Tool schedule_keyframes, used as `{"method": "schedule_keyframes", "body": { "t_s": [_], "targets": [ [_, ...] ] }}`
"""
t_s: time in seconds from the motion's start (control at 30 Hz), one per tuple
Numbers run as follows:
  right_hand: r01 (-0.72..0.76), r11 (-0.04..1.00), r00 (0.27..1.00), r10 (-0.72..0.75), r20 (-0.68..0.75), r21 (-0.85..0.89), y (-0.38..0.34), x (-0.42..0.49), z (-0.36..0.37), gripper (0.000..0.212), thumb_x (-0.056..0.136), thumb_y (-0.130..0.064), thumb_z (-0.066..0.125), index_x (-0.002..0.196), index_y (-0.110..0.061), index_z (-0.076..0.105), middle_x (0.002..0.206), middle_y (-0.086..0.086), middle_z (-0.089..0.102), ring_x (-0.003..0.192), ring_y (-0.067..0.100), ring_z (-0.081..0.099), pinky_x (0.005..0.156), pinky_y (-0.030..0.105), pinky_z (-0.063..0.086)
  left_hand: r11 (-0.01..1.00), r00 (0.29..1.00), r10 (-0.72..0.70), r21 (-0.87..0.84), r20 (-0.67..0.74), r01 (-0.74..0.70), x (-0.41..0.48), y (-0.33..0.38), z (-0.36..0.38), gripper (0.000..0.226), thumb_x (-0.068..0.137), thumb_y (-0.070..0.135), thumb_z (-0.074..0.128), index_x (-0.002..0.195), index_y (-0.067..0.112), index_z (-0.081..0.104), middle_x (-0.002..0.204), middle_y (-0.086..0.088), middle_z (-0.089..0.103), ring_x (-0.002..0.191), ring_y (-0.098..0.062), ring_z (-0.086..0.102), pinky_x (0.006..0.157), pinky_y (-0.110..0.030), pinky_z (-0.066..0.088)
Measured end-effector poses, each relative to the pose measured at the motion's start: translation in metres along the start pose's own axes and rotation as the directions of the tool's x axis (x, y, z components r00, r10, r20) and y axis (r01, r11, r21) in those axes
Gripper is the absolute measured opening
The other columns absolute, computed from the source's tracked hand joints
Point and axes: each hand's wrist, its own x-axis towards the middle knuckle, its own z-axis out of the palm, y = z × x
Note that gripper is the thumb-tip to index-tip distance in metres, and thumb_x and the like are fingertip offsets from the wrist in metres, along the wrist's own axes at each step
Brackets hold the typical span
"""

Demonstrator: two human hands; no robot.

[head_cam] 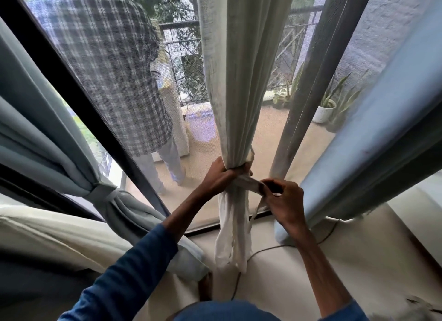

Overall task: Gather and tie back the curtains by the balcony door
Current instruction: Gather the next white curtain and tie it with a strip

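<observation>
A pale green-white curtain (235,81) hangs in the middle of the balcony door, bunched into a narrow column. My left hand (221,177) clamps the bunch at waist height. A pale fabric tie strip (248,184) runs from that grip to my right hand (283,201), which pinches its end just right of the curtain. Below the grip the curtain's white tail (230,239) hangs to the floor. On the left, a blue-grey curtain (47,139) is gathered with its own band (102,194). A light blue curtain (387,134) hangs loose on the right.
Behind the mesh door a person in a checked shirt (114,69) stands on the balcony. Potted plants (327,105) sit by the railing on the right. A dark door frame (79,100) slants across the left. A thin cable (263,251) trails over the pale floor near the curtain's tail.
</observation>
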Motion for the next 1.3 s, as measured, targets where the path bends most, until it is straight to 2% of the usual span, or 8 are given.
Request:
{"method": "schedule_keyframes", "body": {
  "t_s": [0.2, 0.3, 0.53, 0.73, 0.97, 1.13, 1.23, 1.3],
  "targets": [
    [0.03, 0.998, 0.999, -0.032, -0.03, -0.059, 0.009, 0.01, -0.021, 0.005, 0.085, -0.016, 0.079, 0.086, -0.019, 0.082, 0.078, -0.006, 0.078, 0.072, 0.004, 0.07, 0.066, 0.005, 0.044, 0.985, 0.997, 0.06, 0.161, 0.041, -0.066, 0.0, 0.006, 0.003, 0.048, 0.088, 0.055, 0.065, 0.091, 0.007, 0.066, 0.089, -0.011, 0.069, 0.087, -0.026, 0.067, 0.082, -0.052, 0.054],
    [0.013, 0.99, 1.0, -0.015, -0.013, -0.14, 0.021, 0.014, -0.024, 0.009, 0.085, -0.016, 0.074, 0.077, -0.015, 0.078, 0.071, 0.0, 0.076, 0.067, 0.019, 0.071, 0.064, 0.032, 0.056, 0.979, 0.991, 0.097, 0.17, 0.089, -0.111, -0.002, 0.007, 0.003, 0.063, 0.089, 0.064, 0.059, 0.089, 0.001, 0.061, 0.089, -0.021, 0.064, 0.078, -0.027, 0.062, 0.076, -0.054, 0.054],
    [-0.141, 0.935, 0.985, 0.164, 0.045, -0.325, 0.02, 0.022, -0.004, 0.016, 0.078, -0.013, 0.06, 0.084, -0.015, 0.076, 0.079, 0.005, 0.074, 0.081, 0.038, 0.065, 0.062, 0.038, 0.053, 0.936, 0.964, 0.125, 0.294, 0.233, -0.192, -0.009, 0.01, 0.008, 0.038, 0.086, 0.047, 0.071, 0.091, 0.011, 0.06, 0.088, -0.005, 0.064, 0.079, -0.011, 0.052, 0.078, -0.043, 0.051],
    [-0.086, 0.959, 0.963, 0.149, 0.226, -0.27, 0.003, 0.053, 0.008, 0.014, 0.081, -0.006, 0.061, 0.068, -0.003, 0.057, 0.067, 0.02, 0.059, 0.073, 0.045, 0.054, 0.057, 0.039, 0.038, 0.812, 0.867, 0.359, 0.342, 0.345, -0.472, -0.015, 0.008, 0.02, 0.021, 0.094, 0.024, 0.066, 0.104, 0.006, 0.065, 0.109, -0.007, 0.064, 0.104, -0.025, 0.058, 0.096, -0.052, 0.043],
    [-0.026, 0.971, 0.895, 0.128, 0.426, -0.237, -0.02, 0.084, 0.016, 0.013, 0.068, 0.008, 0.069, 0.064, -0.001, 0.061, 0.07, 0.02, 0.07, 0.076, 0.026, 0.071, 0.061, 0.042, 0.049, 0.78, 0.838, 0.301, 0.388, 0.456, -0.492, -0.022, 0.01, -0.007, 0.033, 0.098, 0.033, 0.062, 0.127, 0.018, 0.062, 0.134, 0.001, 0.057, 0.125, -0.014, 0.05, 0.107, -0.028, 0.04],
    [-0.078, 0.985, 0.827, 0.151, 0.541, -0.156, -0.009, 0.083, 0.034, 0.022, 0.084, -0.013, 0.071, 0.1, 0.002, 0.069, 0.097, 0.019, 0.073, 0.091, 0.033, 0.068, 0.078, 0.052, 0.056, 0.526, 0.878, 0.233, 0.705, 0.418, -0.476, -0.022, -0.01, -0.013, 0.059, 0.094, 0.072, 0.038, 0.122, 0.028, 0.064, 0.133, 0.007, 0.056, 0.13, -0.015, 0.044, 0.099, -0.036, 0.047],
    [-0.313, 0.949, 0.743, 0.217, 0.634, 0.043, 0.005, 0.075, 0.036, 0.012, 0.086, -0.012, 0.075, 0.092, -0.003, 0.069, 0.079, 0.01, 0.07, 0.076, 0.019, 0.063, 0.068, 0.042, 0.058, 0.373, 0.894, 0.268, 0.817, 0.359, -0.44, -0.021, -0.012, -0.012, 0.065, 0.092, 0.077, 0.027, 0.117, 0.031, 0.065, 0.122, 0.008, 0.064, 0.124, -0.017, 0.045, 0.099, -0.039, 0.037],
    [-0.474, 0.863, 0.669, 0.223, 0.709, 0.175, 0.016, 0.066, 0.033, 0.019, 0.089, -0.008, 0.074, 0.107, -0.005, 0.069, 0.09, 0.006, 0.073, 0.09, 0.017, 0.066, 0.082, 0.034, 0.059, 0.344, 0.907, 0.268, 0.847, 0.325, -0.406, -0.019, -0.017, -0.014, 0.06, 0.094, 0.076, 0.028, 0.101, 0.029, 0.065, 0.107, 0.01, 0.068, 0.123, -0.013, 0.043, 0.103, -0.043, 0.027]
  ]
}}
